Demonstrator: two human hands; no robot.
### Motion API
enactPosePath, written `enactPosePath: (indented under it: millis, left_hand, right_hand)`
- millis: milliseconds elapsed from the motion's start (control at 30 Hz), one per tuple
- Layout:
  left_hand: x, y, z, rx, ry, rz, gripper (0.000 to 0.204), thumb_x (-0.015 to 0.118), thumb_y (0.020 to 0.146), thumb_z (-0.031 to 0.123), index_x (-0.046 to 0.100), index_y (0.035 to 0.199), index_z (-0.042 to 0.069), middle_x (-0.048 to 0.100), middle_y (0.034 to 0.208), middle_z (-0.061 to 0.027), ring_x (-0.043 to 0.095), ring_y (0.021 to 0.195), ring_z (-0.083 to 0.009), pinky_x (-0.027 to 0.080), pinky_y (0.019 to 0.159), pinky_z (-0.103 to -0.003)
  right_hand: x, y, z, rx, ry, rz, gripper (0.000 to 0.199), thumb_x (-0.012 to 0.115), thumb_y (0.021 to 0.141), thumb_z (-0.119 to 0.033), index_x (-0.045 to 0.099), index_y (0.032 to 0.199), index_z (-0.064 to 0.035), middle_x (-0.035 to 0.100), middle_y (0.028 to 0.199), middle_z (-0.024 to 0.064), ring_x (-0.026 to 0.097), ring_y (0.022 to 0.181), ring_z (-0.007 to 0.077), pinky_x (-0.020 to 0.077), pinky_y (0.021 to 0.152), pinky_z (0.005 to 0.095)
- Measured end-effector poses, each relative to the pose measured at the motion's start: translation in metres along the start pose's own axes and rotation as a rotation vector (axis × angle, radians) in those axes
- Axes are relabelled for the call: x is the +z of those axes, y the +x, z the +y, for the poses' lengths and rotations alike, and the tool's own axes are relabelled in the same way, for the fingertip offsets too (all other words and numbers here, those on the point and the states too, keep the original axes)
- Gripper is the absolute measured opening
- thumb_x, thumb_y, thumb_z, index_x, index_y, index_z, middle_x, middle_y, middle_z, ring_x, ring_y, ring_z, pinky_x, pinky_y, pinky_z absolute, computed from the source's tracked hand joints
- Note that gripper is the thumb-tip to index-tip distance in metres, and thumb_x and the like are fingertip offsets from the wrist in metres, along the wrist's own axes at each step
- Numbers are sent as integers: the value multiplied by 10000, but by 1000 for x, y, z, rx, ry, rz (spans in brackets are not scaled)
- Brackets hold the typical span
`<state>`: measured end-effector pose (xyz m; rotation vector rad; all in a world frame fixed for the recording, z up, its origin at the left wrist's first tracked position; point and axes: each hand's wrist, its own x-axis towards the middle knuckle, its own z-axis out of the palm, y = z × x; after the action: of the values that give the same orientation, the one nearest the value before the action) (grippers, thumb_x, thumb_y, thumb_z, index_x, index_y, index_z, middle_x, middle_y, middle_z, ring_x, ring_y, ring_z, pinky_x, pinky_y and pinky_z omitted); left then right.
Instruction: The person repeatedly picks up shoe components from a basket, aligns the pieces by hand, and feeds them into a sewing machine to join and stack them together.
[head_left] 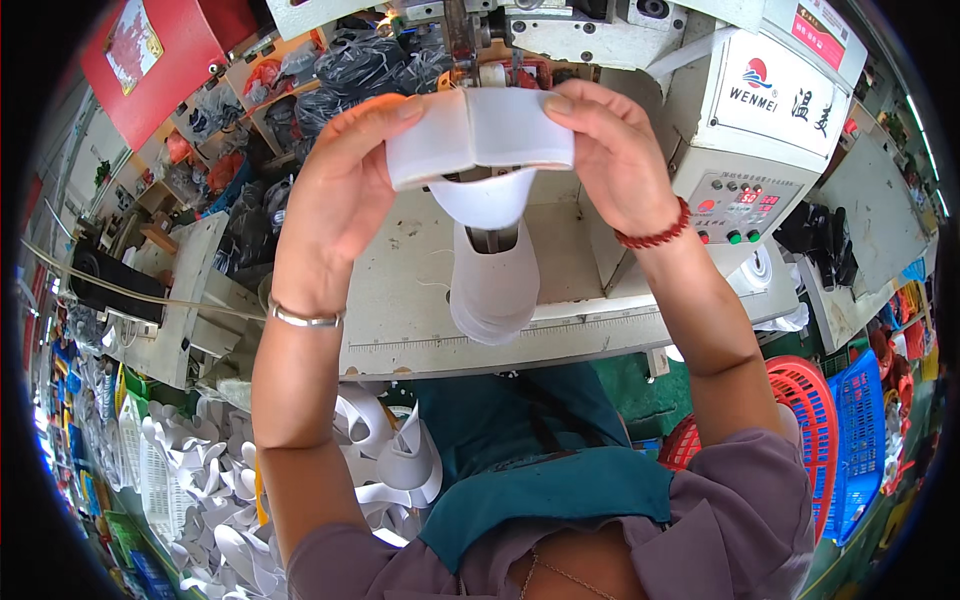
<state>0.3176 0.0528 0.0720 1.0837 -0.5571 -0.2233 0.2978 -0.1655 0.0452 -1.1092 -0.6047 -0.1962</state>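
Both my hands are raised at the machine head, stretching a white shoe upper (pixel 430 140) between them. A vertical seam runs down the middle of its upright band, and a rounded white part hangs under it. My left hand (pixel 350 160) pinches the left end with the thumb on the near face. At the right end, my right hand (pixel 615 150) grips the same piece, thumb pressed on its edge. Directly below, more rounded white pieces (pixel 495 295) sit stacked in front of the machine's post. The upper hides most of the working part of the machine head (pixel 465 45).
A white control box (pixel 745 200) with lit displays and buttons stands at right. The worktable (pixel 400 300) has a ruler strip along its front edge. Many white cut pieces (pixel 225 500) lie heaped at lower left. Red (pixel 815 430) and blue (pixel 855 440) plastic baskets stand at lower right.
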Motion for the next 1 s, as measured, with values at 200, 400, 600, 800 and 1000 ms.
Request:
enactPosePath:
  millis: [200, 400, 600, 800, 1000]
  left_hand:
    - [-10, 24, -5, 20, 56, 32, 123, 630, 807, 155, 665, 839, 42, 610, 740, 2, 530, 659, -75, 410, 606, -232]
    - [-15, 35, -6, -8, 20, 44, 126, 619, 811, 151, 652, 822, 30, 596, 733, -15, 513, 641, -86, 402, 586, -229]
    - [-15, 46, -6, -78, -65, 27, 117, 589, 830, 144, 607, 813, 30, 579, 715, -27, 489, 575, -106, 402, 535, -213]
    - [-20, 54, -10, -69, -133, 15, 122, 557, 850, 135, 592, 784, 39, 583, 717, -32, 489, 566, -109, 412, 522, -218]
    - [-20, 54, -12, -73, -129, 14, 132, 554, 855, 143, 596, 774, 47, 581, 721, -32, 487, 582, -113, 410, 530, -223]
  right_hand:
    - [-7, 18, 21, -30, 25, 153, 127, 602, 815, -130, 646, 856, -18, 633, 807, 24, 566, 751, 95, 443, 701, 236]
    - [-7, 26, 22, -13, 83, 185, 117, 601, 810, -119, 636, 848, -14, 629, 804, 34, 565, 715, 101, 465, 651, 249]
    - [-8, 31, 23, 37, 111, 230, 117, 580, 825, -126, 628, 844, -21, 611, 764, 27, 550, 670, 106, 468, 634, 265]
    - [-11, 32, 27, 131, 79, 237, 216, 532, 869, -199, 588, 993, -31, 500, 697, -49, 468, 660, 59, 419, 669, 262]
    - [-13, 31, 27, 147, 56, 217, 204, 515, 880, -212, 579, 988, -52, 455, 668, -67, 455, 658, 50, 422, 668, 265]
